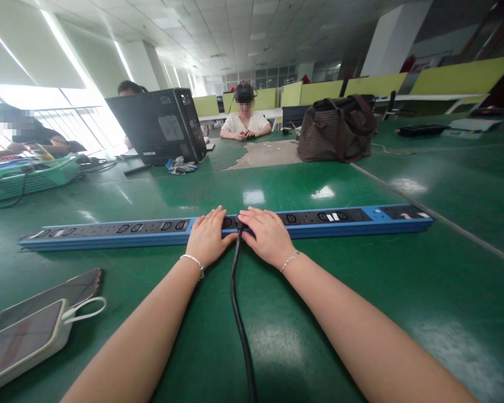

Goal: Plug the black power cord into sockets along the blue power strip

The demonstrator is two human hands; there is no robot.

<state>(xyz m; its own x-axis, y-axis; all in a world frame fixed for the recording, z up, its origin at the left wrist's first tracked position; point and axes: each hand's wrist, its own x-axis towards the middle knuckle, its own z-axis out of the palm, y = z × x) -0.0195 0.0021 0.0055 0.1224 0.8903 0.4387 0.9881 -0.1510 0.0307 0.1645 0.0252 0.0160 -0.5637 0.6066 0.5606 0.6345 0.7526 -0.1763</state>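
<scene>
A long blue power strip (109,238) with black sockets lies crosswise on the green table (185,330). My left hand (210,238) rests over its middle, fingers on the top face and thumb along the near side. Just to the right, my right hand (266,235) lies over the strip in the same way. Between the two hands a black cable (237,291) meets the strip and runs down toward the bottom edge of the view. Its plug end sits by my right fingertips, partly hidden. Both hands grip the strip's body.
Two phones (29,341) lie at the near left, one with a white cable. Farther back stand a green basket (54,176), a black computer case (159,129), gloves (180,165) and a brown bag (336,131). A person (246,123) sits opposite; others are at the left.
</scene>
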